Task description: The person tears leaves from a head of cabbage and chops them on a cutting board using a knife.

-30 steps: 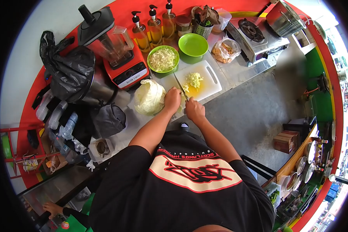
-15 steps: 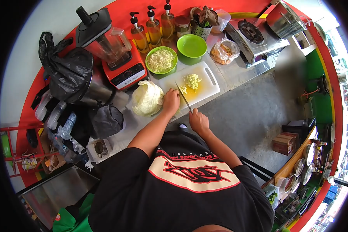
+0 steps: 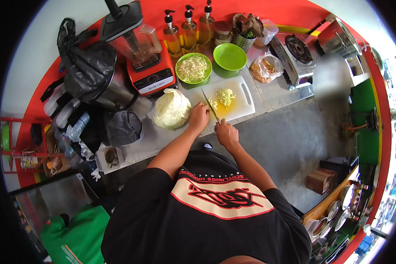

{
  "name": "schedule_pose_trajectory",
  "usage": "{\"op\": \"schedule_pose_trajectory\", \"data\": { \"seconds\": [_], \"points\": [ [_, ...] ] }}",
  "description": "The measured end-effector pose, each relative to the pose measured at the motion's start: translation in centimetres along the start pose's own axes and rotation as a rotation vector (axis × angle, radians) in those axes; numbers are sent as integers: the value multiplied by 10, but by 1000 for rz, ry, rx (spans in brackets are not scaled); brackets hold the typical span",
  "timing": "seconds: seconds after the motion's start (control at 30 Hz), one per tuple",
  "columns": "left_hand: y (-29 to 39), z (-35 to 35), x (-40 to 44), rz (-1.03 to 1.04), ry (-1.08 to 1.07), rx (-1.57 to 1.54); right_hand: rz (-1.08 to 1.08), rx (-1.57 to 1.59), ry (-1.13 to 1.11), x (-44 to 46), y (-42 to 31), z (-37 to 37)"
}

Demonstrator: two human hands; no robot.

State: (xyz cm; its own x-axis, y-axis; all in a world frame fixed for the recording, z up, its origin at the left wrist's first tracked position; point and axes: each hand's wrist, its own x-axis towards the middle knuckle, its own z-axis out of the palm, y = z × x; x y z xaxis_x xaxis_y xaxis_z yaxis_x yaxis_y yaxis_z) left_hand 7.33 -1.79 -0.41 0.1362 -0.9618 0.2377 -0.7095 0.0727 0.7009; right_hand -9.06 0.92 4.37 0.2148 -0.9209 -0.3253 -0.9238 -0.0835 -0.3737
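Observation:
My right hand (image 3: 227, 133) is wrapped round the handle of a kitchen knife (image 3: 210, 102). The blade points away from me across the white cutting board (image 3: 247, 108). Left of the blade, my left hand (image 3: 199, 118) rests at the board's near left edge with curled fingers; whatever lies under them is hidden. Shredded cabbage (image 3: 225, 97) sits in a small heap right of the knife, with a few shreds close to the blade. A pale cabbage head (image 3: 172, 109) stands on the counter just left of my left hand.
Behind the board are a green bowl of shredded cabbage (image 3: 193, 69) and another green bowl (image 3: 229, 58). A red blender (image 3: 151, 75), pump bottles (image 3: 189, 35), a bagged food item (image 3: 266, 68) and a gas stove (image 3: 298, 49) line the counter. A person in green (image 3: 77, 235) is at lower left.
My view has shifted, so the counter items appear farther right. Both hands keep nearly the same place at the board, knife still in my right. More of the person in green shows.

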Motion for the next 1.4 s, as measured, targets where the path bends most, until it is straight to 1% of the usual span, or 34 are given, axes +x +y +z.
{"op": "schedule_pose_trajectory", "data": {
  "seconds": [0.33,0.4,0.5,0.6,0.73,0.8,0.93,1.03,1.13,1.23,1.3,1.4],
  "points": [
    [4,9,-5,-99,47,-1,-85,-58,-42,2,12,5],
    [3,10,-4,-74,90,-22,-86,-66,-55,6,13,7],
    [3,10,-2,-108,66,-15,-115,-80,-19,22,11,9],
    [1,8,-1,-68,63,-23,-152,-69,-36,41,1,-7],
    [-1,8,7,-80,69,-13,-139,-41,-39,44,8,-19],
    [-3,10,11,-92,51,-52,-60,-26,-7,39,18,-25],
    [-5,14,16,-126,38,-101,-1,27,-12,25,26,-29],
    [-2,14,18,-121,43,-51,-47,20,2,14,25,-21],
    [-1,14,18,-133,3,5,-86,-34,-33,9,22,-12],
    [2,17,17,-133,27,28,-114,-63,4,11,23,3],
    [5,17,15,-97,85,-8,-101,-77,18,12,23,8],
    [5,16,12,-42,83,-23,-85,-29,14,25,16,7]
  ]
}}
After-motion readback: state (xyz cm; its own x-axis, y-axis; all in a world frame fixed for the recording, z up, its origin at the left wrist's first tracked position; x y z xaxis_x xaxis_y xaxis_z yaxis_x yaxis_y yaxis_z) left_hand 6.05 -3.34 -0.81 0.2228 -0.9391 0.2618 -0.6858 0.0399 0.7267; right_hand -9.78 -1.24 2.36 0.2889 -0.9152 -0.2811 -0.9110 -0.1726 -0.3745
